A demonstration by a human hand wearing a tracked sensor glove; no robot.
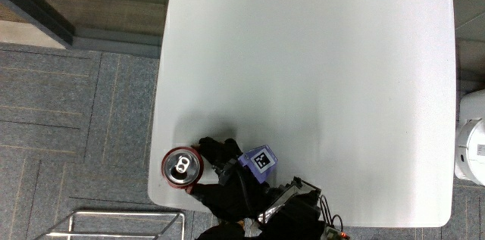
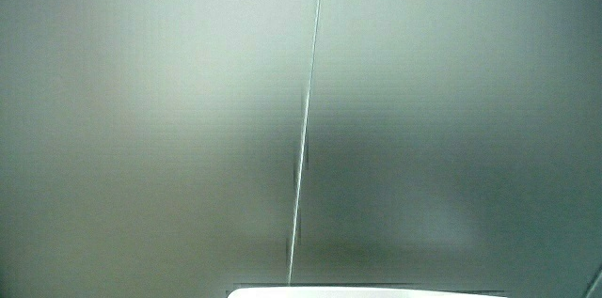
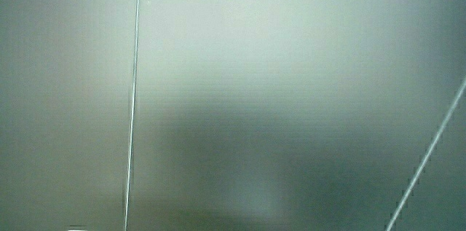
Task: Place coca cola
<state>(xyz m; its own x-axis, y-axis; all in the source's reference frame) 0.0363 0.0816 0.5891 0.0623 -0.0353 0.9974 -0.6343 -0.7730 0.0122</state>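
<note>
**Can close to the table's edge**

The hands (image 1: 227, 176) grip the Coca-Cola can (image 1: 182, 166) upright at the table (image 1: 318, 81) corner nearest the person. Released here, the smooth metal cylinder might tip off the slick white top. Both side views show only a pale wall.

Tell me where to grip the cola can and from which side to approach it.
Grip the cola can around its round side wall, coming from the person's side as the hand does; it stands upright at the table edge. Both side views show only wall.
</note>
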